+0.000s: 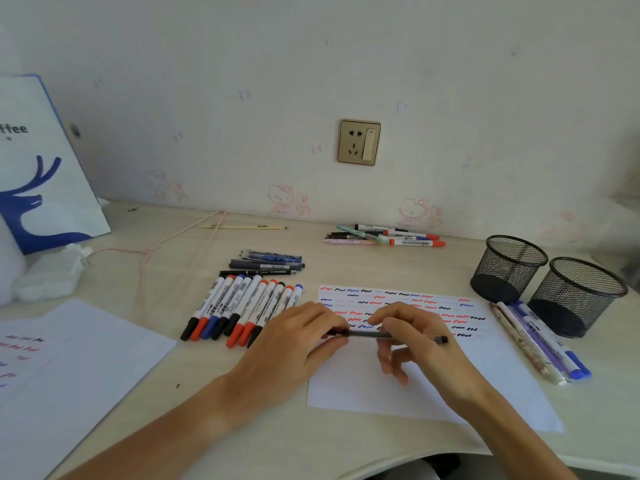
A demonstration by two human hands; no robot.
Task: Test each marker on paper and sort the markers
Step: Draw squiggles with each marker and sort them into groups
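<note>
Left hand (298, 336) and right hand (412, 336) both pinch one dark pen (388, 336) level over the test paper (415, 386). Likely uncapping or recapping. Next: scribble or sort into the marker row (239, 306).

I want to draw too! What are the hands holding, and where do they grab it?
A dark pen, held level over the paper. The left hand pinches its left end; the right hand grips its middle.

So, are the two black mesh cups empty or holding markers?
Both look empty: the left mesh cup and the right mesh cup stand upright, and only dark bottoms show through their open tops.
</note>
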